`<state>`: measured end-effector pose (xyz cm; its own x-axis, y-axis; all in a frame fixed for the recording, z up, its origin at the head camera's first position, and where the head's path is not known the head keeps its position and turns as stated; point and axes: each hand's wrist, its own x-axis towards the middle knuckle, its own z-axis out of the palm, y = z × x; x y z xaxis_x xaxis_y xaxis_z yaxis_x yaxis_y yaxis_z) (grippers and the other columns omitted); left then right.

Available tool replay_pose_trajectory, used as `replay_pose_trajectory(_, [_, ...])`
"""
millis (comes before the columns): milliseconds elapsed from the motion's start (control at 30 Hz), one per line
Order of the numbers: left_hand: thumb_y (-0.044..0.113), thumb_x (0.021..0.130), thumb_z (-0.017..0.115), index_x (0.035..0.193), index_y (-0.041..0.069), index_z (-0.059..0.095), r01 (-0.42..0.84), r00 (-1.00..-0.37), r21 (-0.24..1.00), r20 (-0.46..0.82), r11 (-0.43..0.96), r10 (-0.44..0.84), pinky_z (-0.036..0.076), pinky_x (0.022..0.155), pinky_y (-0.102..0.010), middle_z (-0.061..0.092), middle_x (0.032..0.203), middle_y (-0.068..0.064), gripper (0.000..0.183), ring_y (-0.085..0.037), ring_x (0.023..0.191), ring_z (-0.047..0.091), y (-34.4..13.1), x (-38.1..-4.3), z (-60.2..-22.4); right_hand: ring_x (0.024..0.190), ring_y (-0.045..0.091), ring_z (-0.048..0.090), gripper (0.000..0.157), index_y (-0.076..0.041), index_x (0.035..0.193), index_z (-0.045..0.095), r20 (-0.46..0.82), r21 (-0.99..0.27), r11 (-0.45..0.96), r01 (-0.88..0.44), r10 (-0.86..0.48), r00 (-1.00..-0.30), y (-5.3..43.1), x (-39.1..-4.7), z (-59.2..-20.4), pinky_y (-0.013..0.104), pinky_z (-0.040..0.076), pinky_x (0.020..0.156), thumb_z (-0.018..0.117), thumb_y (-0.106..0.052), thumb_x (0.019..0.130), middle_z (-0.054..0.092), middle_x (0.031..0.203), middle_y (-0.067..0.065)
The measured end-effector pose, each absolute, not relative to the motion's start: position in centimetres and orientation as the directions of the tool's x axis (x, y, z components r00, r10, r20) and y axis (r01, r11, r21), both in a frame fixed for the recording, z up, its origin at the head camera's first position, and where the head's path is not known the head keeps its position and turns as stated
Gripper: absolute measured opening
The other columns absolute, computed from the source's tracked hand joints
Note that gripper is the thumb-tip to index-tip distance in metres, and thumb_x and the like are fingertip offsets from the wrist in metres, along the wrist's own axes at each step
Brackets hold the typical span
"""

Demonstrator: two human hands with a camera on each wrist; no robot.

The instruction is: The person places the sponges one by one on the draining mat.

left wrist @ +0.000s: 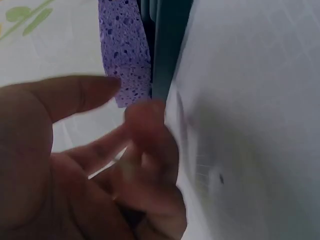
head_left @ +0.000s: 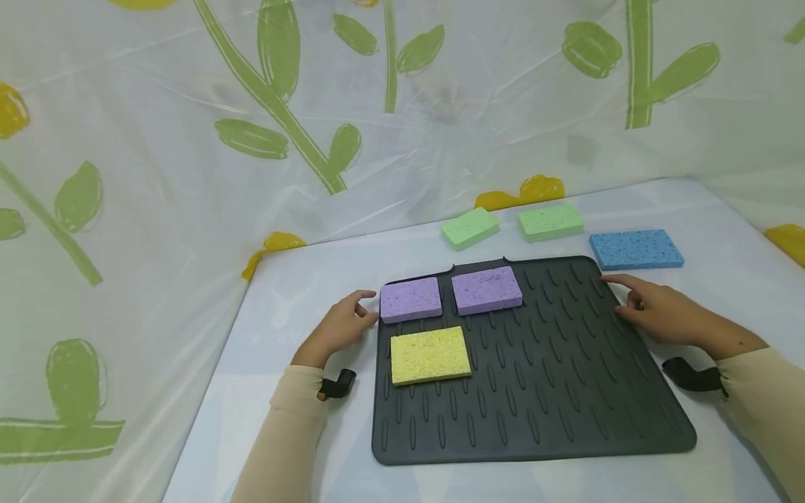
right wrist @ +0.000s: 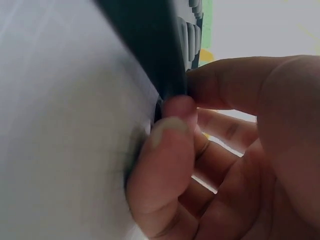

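Observation:
A dark grey drying mat [head_left: 547,384] with raised ridges lies on the white table. Two purple sponges [head_left: 411,300] sit along its far left edge, with a yellow sponge [head_left: 430,356] in front of them. Beside the mat's left edge, my left hand [head_left: 339,325] has its thumb and forefinger apart, fingertips right at the edge near a purple sponge [left wrist: 126,45]. At the far right corner, my right hand [head_left: 666,314] pinches the mat's rim between thumb and finger. In the right wrist view both fingertips meet at the mat's side [right wrist: 150,45].
Behind the mat lie two pale green sponges [head_left: 470,228] and, farther right, a blue sponge [head_left: 636,249] near my right fingertips. A patterned curtain [head_left: 440,154] with green leaves hangs against the table's back edge. Black straps [head_left: 692,376] circle both wrists.

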<state>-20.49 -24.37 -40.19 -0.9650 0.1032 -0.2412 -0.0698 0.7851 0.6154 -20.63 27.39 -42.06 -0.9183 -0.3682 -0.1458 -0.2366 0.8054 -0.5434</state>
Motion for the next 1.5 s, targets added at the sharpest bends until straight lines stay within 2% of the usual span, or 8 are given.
replay_pose_trajectory(167, [0.025,0.094,0.067,0.152,0.015,0.040,-0.077,-0.934,0.671,-0.308,0.738,0.183,0.048,0.062,-0.029,0.061,0.107,-0.010,0.065,-0.017,0.071,0.061,-25.3,-20.7,-40.7,0.055,0.010,0.051,0.055,0.001,0.152,0.031,-0.126,-0.565,0.793,-0.228,-0.356,-0.926,27.3,-20.3,-41.0,0.030,0.044,0.048,0.051,-0.013,0.103,0.061,0.081,0.004])
replay_pose_trajectory(300, [0.021,0.091,0.072,0.153,0.015,0.039,-0.065,-0.923,0.703,-0.312,0.708,0.226,0.048,0.064,-0.029,0.059,0.108,-0.009,0.070,-0.017,0.074,0.060,-25.6,-20.8,-41.0,0.059,0.011,0.055,0.045,0.000,0.145,0.045,0.022,-0.508,0.820,-0.265,-0.295,-0.955,27.2,-20.3,-40.1,0.029,0.043,0.048,0.053,-0.014,0.102,0.065,0.087,0.010])
replay_pose_trajectory(400, [0.020,0.089,0.074,0.153,0.016,0.039,-0.055,-0.919,0.707,-0.311,0.705,0.240,0.047,0.064,-0.029,0.059,0.108,-0.009,0.073,-0.017,0.075,0.058,-25.5,-20.8,-41.2,0.067,0.020,0.060,0.038,0.002,0.135,0.056,0.165,-0.439,0.845,-0.306,-0.259,-0.952,27.2,-20.9,-39.5,0.030,0.042,0.049,0.057,-0.011,0.099,0.068,0.090,0.015])
replay_pose_trajectory(500, [0.020,0.088,0.076,0.153,0.016,0.040,-0.041,-0.923,0.695,-0.301,0.718,0.239,0.045,0.064,-0.029,0.059,0.107,-0.007,0.074,-0.017,0.077,0.055,-25.3,-20.8,-41.3,0.087,0.035,0.063,0.035,0.006,0.128,0.060,0.253,-0.378,0.861,-0.340,-0.257,-0.933,27.5,-21.7,-39.0,0.041,0.050,0.061,0.058,-0.005,0.095,0.067,0.101,0.024])
replay_pose_trajectory(633, [0.020,0.087,0.077,0.152,0.016,0.041,-0.019,-0.927,0.682,-0.285,0.731,0.242,0.042,0.065,-0.029,0.060,0.105,-0.006,0.074,-0.017,0.078,0.051,-25.2,-20.9,-41.5,0.113,0.056,0.049,0.044,0.008,0.135,0.051,0.204,-0.323,0.891,-0.318,-0.263,-0.943,28.4,-22.9,-38.9,0.068,0.043,0.087,0.058,-0.003,0.093,0.050,0.128,0.039])
replay_pose_trajectory(733, [0.019,0.087,0.076,0.152,0.017,0.041,-0.010,-0.926,0.686,-0.281,0.727,0.252,0.042,0.064,-0.030,0.059,0.105,-0.007,0.074,-0.017,0.076,0.051,-25.3,-21.1,-41.7,0.123,0.063,0.036,0.057,0.006,0.145,0.040,0.110,-0.249,0.930,-0.271,-0.251,-0.962,29.0,-23.8,-38.9,0.077,0.035,0.093,0.059,-0.008,0.092,0.036,0.139,0.042])
replay_pose_trajectory(1000, [0.019,0.087,0.077,0.153,0.017,0.040,-0.018,-0.927,0.697,-0.280,0.716,0.249,0.042,0.063,-0.029,0.058,0.105,-0.007,0.076,-0.016,0.072,0.049,-25.6,-21.1,-41.8,0.135,0.063,0.021,0.078,-0.004,0.156,0.021,-0.047,-0.130,0.954,-0.268,-0.276,-0.960,29.5,-25.5,-39.3,0.080,0.026,0.100,0.061,-0.020,0.091,0.021,0.152,0.039])
replay_pose_trajectory(1500, [0.018,0.087,0.078,0.153,0.018,0.039,-0.048,-0.923,0.719,-0.298,0.693,0.245,0.044,0.061,-0.027,0.057,0.104,-0.007,0.077,-0.015,0.069,0.052,-25.8,-21.1,-41.8,0.138,0.064,0.016,0.073,0.006,0.152,0.027,-0.158,-0.126,0.963,-0.240,-0.258,-0.953,29.4,-27.3,-40.5,0.080,0.017,0.106,0.058,-0.019,0.092,0.017,0.153,0.041])
